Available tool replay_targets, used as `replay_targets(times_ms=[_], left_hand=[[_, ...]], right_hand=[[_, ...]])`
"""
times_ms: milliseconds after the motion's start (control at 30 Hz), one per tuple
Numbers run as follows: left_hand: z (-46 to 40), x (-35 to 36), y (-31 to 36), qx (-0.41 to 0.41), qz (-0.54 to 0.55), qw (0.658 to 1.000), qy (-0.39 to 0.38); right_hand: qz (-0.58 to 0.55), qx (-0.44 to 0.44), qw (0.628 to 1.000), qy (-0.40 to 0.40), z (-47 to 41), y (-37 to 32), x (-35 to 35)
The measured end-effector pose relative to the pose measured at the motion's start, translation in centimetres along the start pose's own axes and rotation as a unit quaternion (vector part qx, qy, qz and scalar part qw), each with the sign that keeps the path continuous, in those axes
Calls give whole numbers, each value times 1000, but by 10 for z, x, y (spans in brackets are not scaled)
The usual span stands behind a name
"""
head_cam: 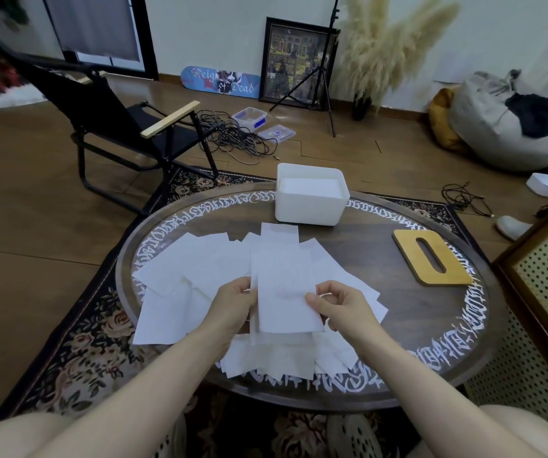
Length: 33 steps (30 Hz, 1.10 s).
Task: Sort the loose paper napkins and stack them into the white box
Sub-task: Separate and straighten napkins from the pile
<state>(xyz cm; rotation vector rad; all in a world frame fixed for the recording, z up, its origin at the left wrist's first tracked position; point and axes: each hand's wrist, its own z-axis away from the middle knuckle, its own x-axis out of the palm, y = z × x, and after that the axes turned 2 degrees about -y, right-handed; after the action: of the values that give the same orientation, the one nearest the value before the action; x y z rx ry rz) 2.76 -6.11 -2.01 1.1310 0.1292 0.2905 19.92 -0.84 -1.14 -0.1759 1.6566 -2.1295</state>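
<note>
Both your hands meet at lower centre: your left hand (pixel 233 307) grips the left edge of a small squared stack of napkins (pixel 284 292), and your right hand (pixel 338 307) pinches its right edge. You look to be mid-gathering — thin, soft, rectangular sheets of loose napkins (pixel 180 266) lie fanned across the dark round table (pixel 381 259). Next, square the edges and carry the stack up-frame to the white box (pixel 310 206) — rigid, smooth, rounded corners, some napkins apparently inside.
</note>
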Motion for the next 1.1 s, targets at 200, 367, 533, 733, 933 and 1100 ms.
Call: replay_targets(times_ms=[200, 367, 533, 733, 933, 1100], left_hand=[[0, 0, -1, -6, 15, 1000, -26], [-1, -1, -1, -4, 12, 1000, -14], [-2, -2, -2, -2, 2, 1000, -10], [-1, -2, -3, 10, -13, 1000, -2], [2, -3, -4, 17, -43, 999, -6], [1, -5, -2, 23, -44, 998, 44]], right_hand=[[36, -9, 999, -10, -3, 5, 1], [55, 7, 998, 6, -2, 6, 0], [67, 56, 995, -42, 0, 2, -2], [21, 35, 998, -50, -2, 5, 0], [29, 25, 998, -52, -7, 12, 2], [118, 5, 993, -27, -16, 21, -11]])
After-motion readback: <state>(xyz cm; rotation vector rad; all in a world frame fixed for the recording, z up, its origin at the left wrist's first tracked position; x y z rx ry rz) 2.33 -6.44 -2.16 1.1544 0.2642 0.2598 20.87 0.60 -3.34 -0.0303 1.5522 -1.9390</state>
